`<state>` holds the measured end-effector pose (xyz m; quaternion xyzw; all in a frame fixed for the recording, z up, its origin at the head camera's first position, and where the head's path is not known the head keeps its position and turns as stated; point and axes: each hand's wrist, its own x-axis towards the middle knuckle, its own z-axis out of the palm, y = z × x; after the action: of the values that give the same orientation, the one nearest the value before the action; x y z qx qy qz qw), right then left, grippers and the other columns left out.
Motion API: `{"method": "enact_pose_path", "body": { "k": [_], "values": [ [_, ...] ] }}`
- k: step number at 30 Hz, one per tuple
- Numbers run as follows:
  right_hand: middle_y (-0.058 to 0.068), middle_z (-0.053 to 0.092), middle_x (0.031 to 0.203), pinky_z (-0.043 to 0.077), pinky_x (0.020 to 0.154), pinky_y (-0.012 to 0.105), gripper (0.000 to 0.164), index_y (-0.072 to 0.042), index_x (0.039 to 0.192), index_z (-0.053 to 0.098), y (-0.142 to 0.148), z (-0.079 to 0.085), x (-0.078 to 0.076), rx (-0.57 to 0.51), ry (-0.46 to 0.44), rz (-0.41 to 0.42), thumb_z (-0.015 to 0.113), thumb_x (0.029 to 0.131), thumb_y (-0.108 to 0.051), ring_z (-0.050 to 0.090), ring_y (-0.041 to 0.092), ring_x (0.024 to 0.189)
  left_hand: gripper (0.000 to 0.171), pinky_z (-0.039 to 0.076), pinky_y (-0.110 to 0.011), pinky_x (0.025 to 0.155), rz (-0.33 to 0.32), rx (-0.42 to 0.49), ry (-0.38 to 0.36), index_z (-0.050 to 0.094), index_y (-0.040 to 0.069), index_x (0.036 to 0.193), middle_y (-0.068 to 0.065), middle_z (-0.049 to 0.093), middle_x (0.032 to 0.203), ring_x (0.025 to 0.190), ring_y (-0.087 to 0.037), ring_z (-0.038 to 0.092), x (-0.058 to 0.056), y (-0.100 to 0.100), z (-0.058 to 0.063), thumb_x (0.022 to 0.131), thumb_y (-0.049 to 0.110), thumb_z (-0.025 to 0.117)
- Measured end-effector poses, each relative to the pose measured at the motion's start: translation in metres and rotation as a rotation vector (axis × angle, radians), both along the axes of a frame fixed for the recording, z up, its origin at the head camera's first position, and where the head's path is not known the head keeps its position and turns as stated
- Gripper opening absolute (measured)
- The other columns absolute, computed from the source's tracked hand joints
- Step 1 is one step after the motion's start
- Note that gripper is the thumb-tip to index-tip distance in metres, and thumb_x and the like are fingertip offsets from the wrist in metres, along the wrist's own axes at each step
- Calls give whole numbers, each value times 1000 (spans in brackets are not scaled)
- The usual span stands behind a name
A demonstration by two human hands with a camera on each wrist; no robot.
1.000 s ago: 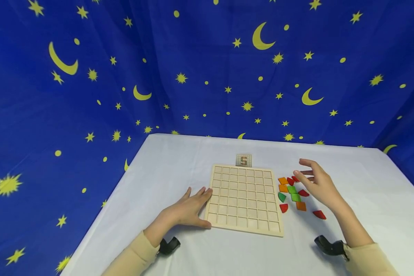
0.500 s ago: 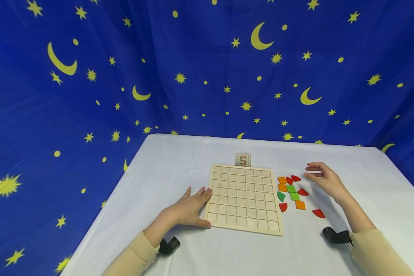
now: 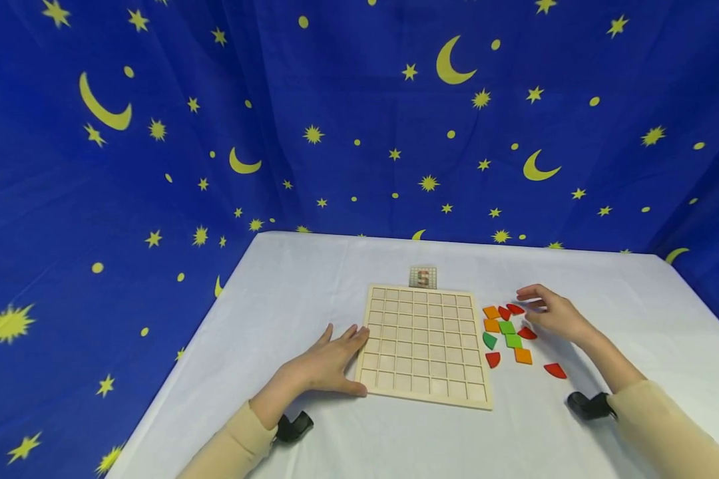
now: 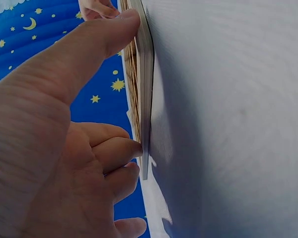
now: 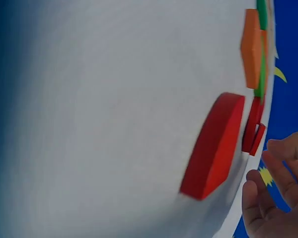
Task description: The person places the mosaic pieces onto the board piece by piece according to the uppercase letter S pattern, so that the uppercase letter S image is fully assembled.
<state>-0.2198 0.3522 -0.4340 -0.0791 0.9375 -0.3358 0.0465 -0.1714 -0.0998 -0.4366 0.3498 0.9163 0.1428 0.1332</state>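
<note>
A pale wooden grid board (image 3: 422,342) lies flat on the white table in the head view. My left hand (image 3: 329,364) rests at its left edge, fingers spread, with the thumb by the near corner. In the left wrist view that thumb (image 4: 109,34) touches the board's side (image 4: 146,89). To the right of the board lie small flat pieces: orange squares (image 3: 523,356), light green squares (image 3: 513,340), a green quarter circle (image 3: 489,340) and several red quarter circles (image 3: 555,370). My right hand (image 3: 557,316) hovers over the far end of these pieces, fingers loosely bent and holding nothing.
A small card (image 3: 423,277) with an S-shaped pattern on a grid stands against the board's far edge. A blue curtain (image 3: 359,133) with yellow moons and stars hangs behind and beside the white-covered table (image 3: 311,279). Each wrist bears a black camera mount (image 3: 590,406).
My right hand drew back to the right from the pieces, then came part of the way left again. The left hand, the board and the pieces have stayed in place.
</note>
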Motion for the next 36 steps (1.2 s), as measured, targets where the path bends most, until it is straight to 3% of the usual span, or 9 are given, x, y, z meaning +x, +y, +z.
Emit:
{"method": "enact_pose_path", "body": {
  "k": [9, 23, 36],
  "values": [
    [23, 52, 125, 47, 86, 53, 47, 1, 127, 48, -5, -4, -6, 3, -30, 25, 63, 82, -1, 50, 41, 107, 103, 4, -58, 109, 2, -9, 2, 25, 0, 148, -13, 25, 152, 141, -26, 16, 0, 0, -1, 75, 56, 72],
    [21, 58, 113, 50, 81, 50, 38, 2, 121, 52, -6, -11, -12, 86, 36, 60, 62, 83, 2, 56, 34, 95, 102, 4, -58, 109, 3, -4, -6, 25, 0, 148, -13, 25, 152, 141, -26, 15, 1, 0, -1, 75, 54, 72],
    [18, 61, 106, 50, 80, 50, 38, 1, 117, 53, -12, -9, -13, 147, 62, 66, 67, 82, -1, 58, 33, 91, 104, 3, -58, 109, 2, -3, -5, 25, 0, 148, -12, 24, 153, 141, -26, 15, -1, -1, -3, 74, 56, 72]
  ]
}}
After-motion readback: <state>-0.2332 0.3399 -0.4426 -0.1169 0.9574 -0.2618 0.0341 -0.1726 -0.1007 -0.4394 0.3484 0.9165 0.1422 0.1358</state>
